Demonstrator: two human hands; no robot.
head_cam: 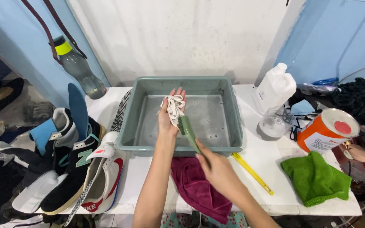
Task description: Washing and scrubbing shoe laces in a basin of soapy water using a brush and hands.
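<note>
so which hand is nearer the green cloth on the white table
Right. The right hand grips the green brush at the grey tub's front rim, just left of the green cloth. The left hand holds white laces over the tub, farther away.

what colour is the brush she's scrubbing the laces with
Green: the brush in the right hand shows best in the head view.
</note>
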